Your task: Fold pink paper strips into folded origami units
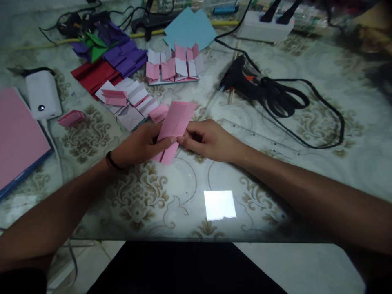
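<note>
A folded pink paper strip (177, 118) is held upright and slightly tilted between both hands, above the patterned table (190, 212). My left hand (143, 143) grips its left edge, thumb across the front. From the right, my right hand (210, 140) pinches the same strip, its thumb tip close to the left thumb. Just behind the hands lie white and pink folded papers (130, 102), and further back stands another group of pink and white folded pieces (174, 65). A small folded pink piece (72, 118) rests alone to the left.
A glue gun (245, 81) with a coiled black cable lies back right, near a clear ruler (260, 136). Purple (125, 57) and red papers (96, 75), blue sheets (190, 28), a power strip (265, 27), a white device (43, 94) and a pink stack (20, 139) surround the hands.
</note>
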Action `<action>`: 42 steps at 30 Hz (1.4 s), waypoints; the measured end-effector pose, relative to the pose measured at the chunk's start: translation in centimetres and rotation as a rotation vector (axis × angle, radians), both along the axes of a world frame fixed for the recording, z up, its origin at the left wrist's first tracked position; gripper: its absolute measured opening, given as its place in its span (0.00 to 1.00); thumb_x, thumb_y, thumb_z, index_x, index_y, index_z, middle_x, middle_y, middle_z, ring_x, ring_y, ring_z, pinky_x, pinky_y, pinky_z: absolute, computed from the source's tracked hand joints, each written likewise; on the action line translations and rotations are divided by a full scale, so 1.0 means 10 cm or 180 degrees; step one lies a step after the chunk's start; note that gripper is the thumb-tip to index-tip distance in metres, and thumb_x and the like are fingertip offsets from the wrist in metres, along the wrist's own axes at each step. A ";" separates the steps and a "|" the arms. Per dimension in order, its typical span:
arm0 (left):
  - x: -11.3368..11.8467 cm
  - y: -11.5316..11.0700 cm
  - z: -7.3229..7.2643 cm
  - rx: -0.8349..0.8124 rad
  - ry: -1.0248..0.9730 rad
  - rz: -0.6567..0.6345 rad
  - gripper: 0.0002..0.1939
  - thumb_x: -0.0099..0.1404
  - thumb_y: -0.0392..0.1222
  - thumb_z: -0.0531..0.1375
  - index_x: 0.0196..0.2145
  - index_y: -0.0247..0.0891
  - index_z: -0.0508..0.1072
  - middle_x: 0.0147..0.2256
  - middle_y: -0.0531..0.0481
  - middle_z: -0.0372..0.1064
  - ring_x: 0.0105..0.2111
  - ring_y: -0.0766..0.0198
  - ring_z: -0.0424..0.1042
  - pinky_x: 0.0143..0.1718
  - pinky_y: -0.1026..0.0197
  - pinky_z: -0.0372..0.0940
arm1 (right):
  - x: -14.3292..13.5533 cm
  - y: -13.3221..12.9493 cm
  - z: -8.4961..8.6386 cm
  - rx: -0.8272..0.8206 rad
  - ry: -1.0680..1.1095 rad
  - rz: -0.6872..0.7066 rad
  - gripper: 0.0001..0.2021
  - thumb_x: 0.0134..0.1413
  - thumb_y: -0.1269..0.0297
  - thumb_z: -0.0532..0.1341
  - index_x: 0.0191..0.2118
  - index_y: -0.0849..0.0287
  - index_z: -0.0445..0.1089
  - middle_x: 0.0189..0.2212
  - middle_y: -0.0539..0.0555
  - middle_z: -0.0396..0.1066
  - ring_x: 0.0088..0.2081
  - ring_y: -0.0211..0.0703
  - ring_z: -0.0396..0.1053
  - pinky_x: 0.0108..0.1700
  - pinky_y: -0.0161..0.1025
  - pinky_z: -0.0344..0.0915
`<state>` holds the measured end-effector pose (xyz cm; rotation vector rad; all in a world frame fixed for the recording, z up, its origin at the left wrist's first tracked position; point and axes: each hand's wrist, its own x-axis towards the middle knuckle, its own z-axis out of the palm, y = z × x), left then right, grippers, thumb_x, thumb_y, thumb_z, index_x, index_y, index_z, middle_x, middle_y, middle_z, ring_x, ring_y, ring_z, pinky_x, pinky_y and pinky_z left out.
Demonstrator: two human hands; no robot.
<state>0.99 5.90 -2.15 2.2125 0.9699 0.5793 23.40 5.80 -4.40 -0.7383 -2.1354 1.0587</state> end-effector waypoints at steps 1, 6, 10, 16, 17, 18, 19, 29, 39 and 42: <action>0.00 0.00 0.00 0.0003 0.0000 0.0001 0.18 0.68 0.47 0.58 0.23 0.37 0.62 0.19 0.58 0.51 0.19 0.71 0.51 0.20 0.65 0.46 | 0.00 0.00 0.00 0.0003 0.0002 -0.0004 0.20 0.66 0.50 0.60 0.28 0.60 0.61 0.20 0.44 0.54 0.23 0.31 0.50 0.25 0.30 0.51; 0.00 0.00 0.00 0.0017 0.0011 0.0001 0.18 0.68 0.46 0.57 0.23 0.37 0.63 0.19 0.58 0.51 0.20 0.71 0.52 0.20 0.65 0.47 | 0.00 0.00 0.00 0.0020 -0.0027 0.0015 0.21 0.67 0.49 0.58 0.29 0.60 0.61 0.21 0.44 0.54 0.23 0.31 0.50 0.26 0.30 0.51; 0.01 0.00 0.01 0.0005 -0.0018 -0.0024 0.18 0.68 0.47 0.57 0.23 0.37 0.63 0.19 0.58 0.50 0.19 0.71 0.51 0.20 0.65 0.47 | 0.00 0.00 0.01 0.0026 -0.0022 0.0012 0.21 0.67 0.49 0.59 0.28 0.60 0.61 0.21 0.44 0.54 0.23 0.31 0.51 0.26 0.30 0.51; 0.01 0.00 0.02 0.0047 0.0007 -0.0013 0.18 0.68 0.46 0.58 0.23 0.37 0.62 0.19 0.58 0.51 0.20 0.71 0.51 0.21 0.65 0.47 | 0.00 0.00 0.01 0.0035 -0.0022 0.0019 0.21 0.67 0.49 0.59 0.28 0.60 0.62 0.21 0.44 0.54 0.23 0.31 0.51 0.26 0.30 0.51; 0.01 0.00 0.02 0.0051 0.0002 -0.0013 0.18 0.68 0.46 0.58 0.23 0.37 0.62 0.19 0.58 0.51 0.20 0.71 0.51 0.21 0.65 0.47 | 0.00 0.00 0.01 0.0043 -0.0020 0.0018 0.21 0.67 0.49 0.59 0.29 0.60 0.62 0.21 0.44 0.54 0.23 0.31 0.51 0.26 0.30 0.51; 0.01 0.00 0.02 0.0051 -0.0004 -0.0013 0.18 0.68 0.46 0.58 0.23 0.37 0.61 0.19 0.58 0.50 0.20 0.71 0.50 0.21 0.65 0.47 | 0.00 0.00 0.01 0.0053 -0.0013 0.0017 0.20 0.67 0.50 0.59 0.29 0.60 0.62 0.21 0.44 0.55 0.23 0.31 0.51 0.26 0.30 0.51; 0.01 0.00 0.02 0.0045 -0.0008 -0.0011 0.18 0.68 0.46 0.58 0.22 0.37 0.61 0.19 0.58 0.50 0.20 0.71 0.50 0.20 0.64 0.47 | 0.00 0.00 0.01 0.0064 -0.0009 0.0019 0.20 0.67 0.50 0.59 0.29 0.60 0.62 0.21 0.44 0.55 0.23 0.31 0.51 0.26 0.30 0.51; 0.00 0.00 0.01 0.0061 0.0023 -0.0008 0.17 0.68 0.45 0.58 0.23 0.37 0.63 0.19 0.58 0.51 0.20 0.71 0.50 0.20 0.65 0.48 | 0.01 0.00 0.01 0.0038 -0.0052 0.0041 0.20 0.69 0.51 0.57 0.30 0.61 0.63 0.21 0.44 0.55 0.24 0.32 0.52 0.27 0.31 0.51; 0.01 0.00 0.01 0.0045 0.0029 -0.0005 0.17 0.68 0.46 0.58 0.23 0.37 0.63 0.19 0.58 0.51 0.20 0.71 0.51 0.20 0.65 0.47 | 0.01 0.00 0.01 0.0115 -0.0078 0.0053 0.18 0.69 0.53 0.57 0.30 0.60 0.62 0.22 0.45 0.55 0.24 0.32 0.51 0.28 0.32 0.51; 0.01 0.00 0.01 0.0053 0.0016 -0.0030 0.18 0.68 0.46 0.58 0.23 0.36 0.64 0.19 0.58 0.51 0.20 0.71 0.51 0.20 0.65 0.48 | 0.02 0.00 0.01 0.0116 -0.0104 0.0040 0.18 0.69 0.53 0.57 0.31 0.61 0.63 0.22 0.45 0.55 0.24 0.32 0.51 0.28 0.32 0.51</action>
